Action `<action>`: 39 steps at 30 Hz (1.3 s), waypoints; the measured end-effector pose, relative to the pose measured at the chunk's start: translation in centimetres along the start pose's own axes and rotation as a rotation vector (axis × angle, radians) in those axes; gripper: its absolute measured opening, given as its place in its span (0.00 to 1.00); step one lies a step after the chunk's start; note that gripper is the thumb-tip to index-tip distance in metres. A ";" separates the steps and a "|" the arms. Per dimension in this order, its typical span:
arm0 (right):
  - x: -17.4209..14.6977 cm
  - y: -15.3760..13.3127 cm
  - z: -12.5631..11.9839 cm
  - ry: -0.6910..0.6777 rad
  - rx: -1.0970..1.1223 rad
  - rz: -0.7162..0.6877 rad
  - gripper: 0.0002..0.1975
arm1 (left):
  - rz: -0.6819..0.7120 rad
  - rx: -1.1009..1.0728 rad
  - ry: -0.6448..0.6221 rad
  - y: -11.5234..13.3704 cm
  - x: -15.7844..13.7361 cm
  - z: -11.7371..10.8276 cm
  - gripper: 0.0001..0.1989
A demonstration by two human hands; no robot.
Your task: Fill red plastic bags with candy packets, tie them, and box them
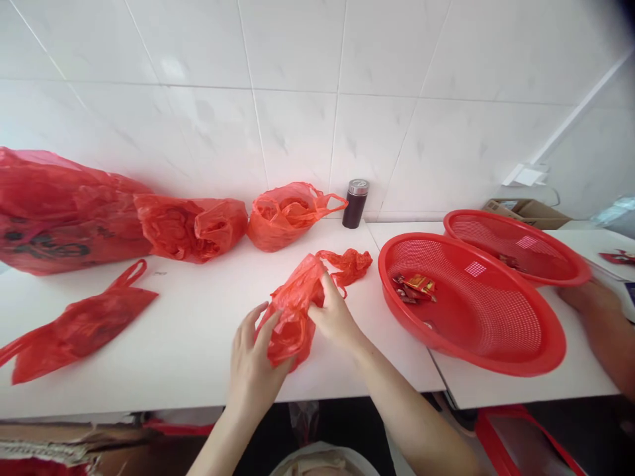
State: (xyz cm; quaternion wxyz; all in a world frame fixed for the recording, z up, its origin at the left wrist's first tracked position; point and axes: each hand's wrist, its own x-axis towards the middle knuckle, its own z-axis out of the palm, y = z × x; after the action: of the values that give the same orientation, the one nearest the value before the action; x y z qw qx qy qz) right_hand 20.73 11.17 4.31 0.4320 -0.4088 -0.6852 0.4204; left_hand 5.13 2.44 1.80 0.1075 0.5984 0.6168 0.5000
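Observation:
In the head view a crumpled red plastic bag (296, 304) is between my two hands, just above the white table. My left hand (258, 354) curves its fingers round the bag's near left side. At the bag's right edge, my right hand (333, 316) grips the film between thumb and fingers. What the bag contains, if anything, cannot be made out. Behind my right hand lies a small bunched red bag (353, 266). To the right stands a large red plastic basket (476, 311) with several small wrapped packets (417, 288) in it.
A flat red bag (84, 334) lies at the left. Along the tiled wall stand stuffed red bags (191, 228) and a dark thermos (355, 205). Behind the near basket sits a second red basket (520, 244), touched by another person's hand (592, 297). A cardboard box (533, 213) is farther back.

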 end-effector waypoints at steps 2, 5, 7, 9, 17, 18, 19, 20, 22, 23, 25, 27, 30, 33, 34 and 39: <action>-0.1 0.0 -1.5 -0.076 -0.156 -0.070 0.32 | -0.133 -0.117 -0.119 -0.4 0.9 -0.6 0.13; -0.1 0.6 -4.9 -0.171 -0.387 -0.143 0.31 | -0.512 -0.512 -0.228 -0.7 1.9 -2.7 0.11; -0.4 0.8 -7.1 -0.191 -0.507 -0.142 0.31 | -0.773 -0.792 -0.272 -0.4 2.0 -3.8 0.13; -1.0 0.2 -8.2 -0.142 -0.550 -0.158 0.27 | -0.906 -0.935 -0.282 0.3 1.9 -4.1 0.12; -6.1 -7.2 -3.0 -0.149 -0.280 -0.326 0.18 | -0.891 -1.011 -0.266 3.0 0.4 -1.4 0.13; -6.2 -7.2 -2.4 -0.204 -0.311 -0.300 0.22 | -0.888 -1.041 -0.304 3.1 0.2 -1.5 0.15; -6.1 -6.8 -2.1 -0.241 -0.339 -0.274 0.23 | -0.876 -1.063 -0.336 3.0 0.1 -1.7 0.17; -5.9 -6.3 -2.0 -0.258 -0.351 -0.253 0.22 | -0.865 -1.074 -0.348 2.9 0.1 -1.9 0.19; -5.6 -5.0 -2.6 -0.243 -0.310 -0.236 0.17 | -0.896 -1.075 -0.289 2.2 0.4 -2.5 0.18; -5.5 -4.4 -3.4 -0.222 -0.274 -0.223 0.15 | -0.948 -1.079 -0.221 1.8 0.7 -2.8 0.15; -5.5 -3.6 -5.6 -0.144 -0.229 -0.153 0.11 | -1.074 -1.120 -0.072 1.1 1.3 -3.4 0.10; -5.7 -3.1 -8.7 -0.050 -0.247 -0.074 0.09 | -1.132 -1.181 0.008 0.8 1.9 -3.9 0.08; -5.0 -2.4 -14.6 -0.003 -0.393 0.016 0.16 | -1.123 -1.207 -0.094 1.5 2.1 -4.1 0.09; -2.3 -0.6 -20.4 -0.038 -0.595 0.142 0.28 | -1.118 -1.136 -0.207 2.9 1.8 -3.2 0.17; -1.1 0.4 -22.0 -0.065 -0.669 0.193 0.33 | -1.111 -1.109 -0.218 3.4 1.6 -2.8 0.19; 3.0 6.9 -24.8 -0.157 -0.928 0.412 0.49 | -1.070 -1.011 -0.295 4.4 1.4 -1.2 0.21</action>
State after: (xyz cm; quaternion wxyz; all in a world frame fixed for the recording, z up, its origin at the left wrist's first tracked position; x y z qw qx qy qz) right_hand 44.42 21.62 5.41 0.0608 -0.6512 -0.7353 0.1778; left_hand 6.70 2.11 6.28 0.6792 0.1552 0.4979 0.5164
